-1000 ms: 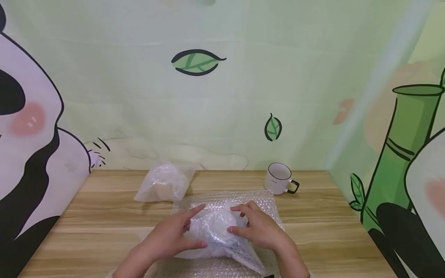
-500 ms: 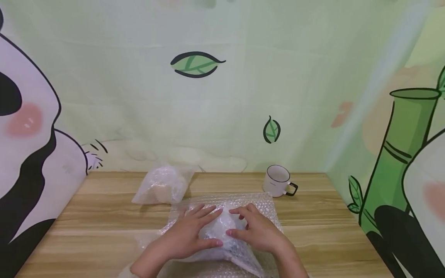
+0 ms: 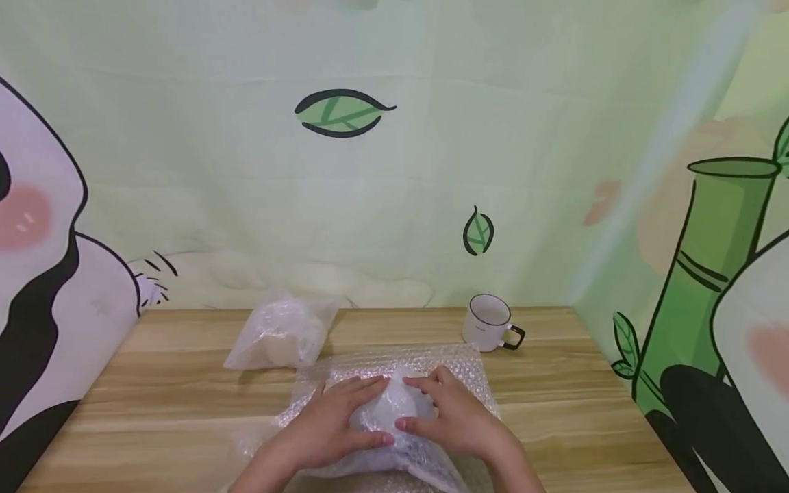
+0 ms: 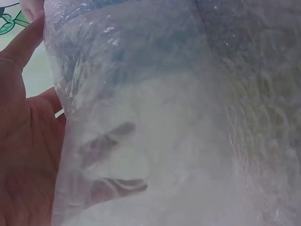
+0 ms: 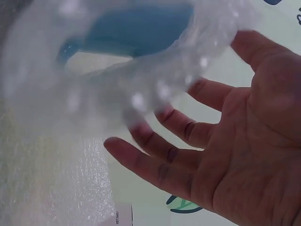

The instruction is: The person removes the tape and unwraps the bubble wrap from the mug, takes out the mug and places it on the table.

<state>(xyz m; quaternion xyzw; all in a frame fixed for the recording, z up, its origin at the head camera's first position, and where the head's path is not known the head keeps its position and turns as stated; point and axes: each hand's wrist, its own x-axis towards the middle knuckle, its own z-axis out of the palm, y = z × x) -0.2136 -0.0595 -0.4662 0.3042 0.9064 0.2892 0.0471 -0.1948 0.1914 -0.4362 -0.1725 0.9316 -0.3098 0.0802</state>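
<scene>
A bundle in clear bubble wrap (image 3: 394,411) lies between my two hands in the head view. Something blue (image 5: 146,30) shows through the wrap in the right wrist view; its kind is blurred by the plastic. My left hand (image 3: 327,424) spans the bundle's left side, fingers fairly straight and thumb in front. In the left wrist view, some of its fingers (image 4: 113,190) show through the film. My right hand (image 3: 459,414) is spread at the right side, thumb and index finger at the wrap. Its other fingers lie loosely extended along the plastic in the right wrist view.
Beneath the bundle is a flat bubble wrap sheet (image 3: 456,359) on the wooden table (image 3: 555,411). Another wrapped bundle (image 3: 280,335) stands at the back left. A white mug (image 3: 483,325) with a black handle stands behind the sheet, right of centre. A printed cloth backdrop (image 3: 246,192) closes the back.
My left hand has moved right and further over the bundle, its fingertips now close to the right hand's. The right hand has barely moved. The head view has shifted slightly.
</scene>
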